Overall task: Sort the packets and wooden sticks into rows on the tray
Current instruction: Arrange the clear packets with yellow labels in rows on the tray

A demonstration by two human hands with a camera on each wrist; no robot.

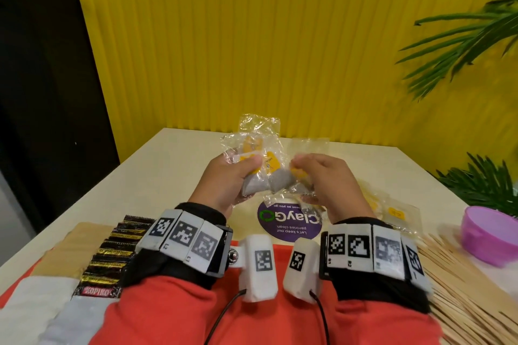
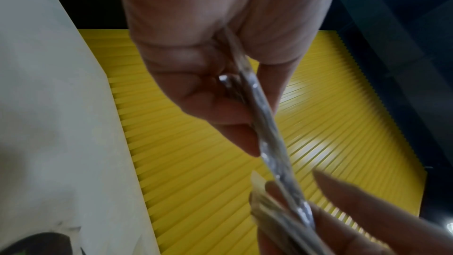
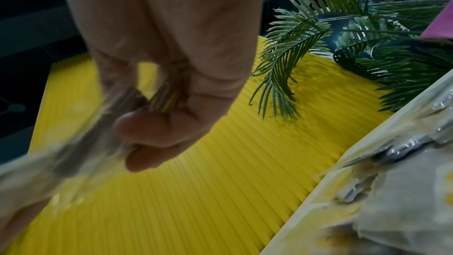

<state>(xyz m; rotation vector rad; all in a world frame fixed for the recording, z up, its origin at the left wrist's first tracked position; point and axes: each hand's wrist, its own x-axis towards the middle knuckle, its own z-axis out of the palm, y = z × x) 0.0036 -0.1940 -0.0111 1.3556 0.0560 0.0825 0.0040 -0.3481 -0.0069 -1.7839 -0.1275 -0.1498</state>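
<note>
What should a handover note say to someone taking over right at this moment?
Left hand: grips a bunch of clear tea-bag packets, held up above the table.
Right hand: pinches the same bunch from the other side; both hands are busy.
Done: the dark coffee sachets lie in one overlapping row at the left, by the brown sheet.
Left: more clear packets lie loose on the table at the right; the wooden sticks lie in a loose heap at the right, next to a purple bowl. Both still need rows, as does the held bunch.
</note>
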